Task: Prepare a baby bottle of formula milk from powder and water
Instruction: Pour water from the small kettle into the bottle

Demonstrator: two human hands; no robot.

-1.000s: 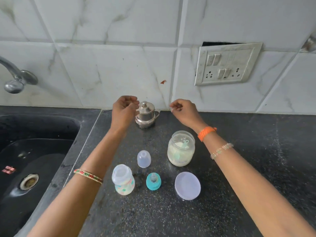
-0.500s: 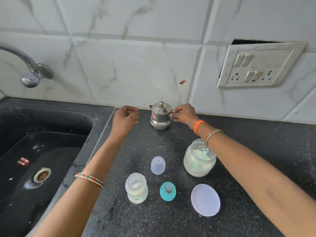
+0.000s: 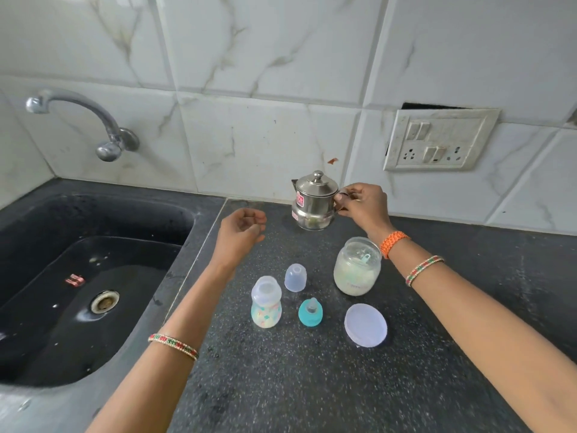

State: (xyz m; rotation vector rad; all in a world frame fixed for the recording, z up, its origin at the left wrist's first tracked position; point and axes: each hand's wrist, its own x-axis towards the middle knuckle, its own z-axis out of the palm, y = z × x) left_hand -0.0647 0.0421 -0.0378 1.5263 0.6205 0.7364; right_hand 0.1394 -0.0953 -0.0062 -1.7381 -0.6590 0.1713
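Countertop (image 3: 312,385) of speckled black stone carried everything, and the open baby bottle (image 3: 266,303) served as the reference point. Nearest the wearer, just right of the bottle, stood the teal nipple ring (image 3: 310,313), and farther right lay the flat round jar lid (image 3: 365,325). Just behind the bottle to its right sat the clear dome cap (image 3: 295,277); beyond that, to the right, the uncapped jar of formula powder (image 3: 357,266) held a scoop resting inside. The left hand (image 3: 240,234) hovered behind the bottle, fingers loosely curled and holding nothing. Farthest back, against the tiled wall, the small lidded steel kettle (image 3: 314,201) rested on the stone, and the right hand (image 3: 363,205) pinched its side handle with thumb and fingers curled round it. The kettle was probably rigid, smooth and weighty if it held water, so the handle looked the safest grip, with the loose lid likely to slip when tilted. The bottle seemed light plastic, easily tipped, best steadied round its waist.
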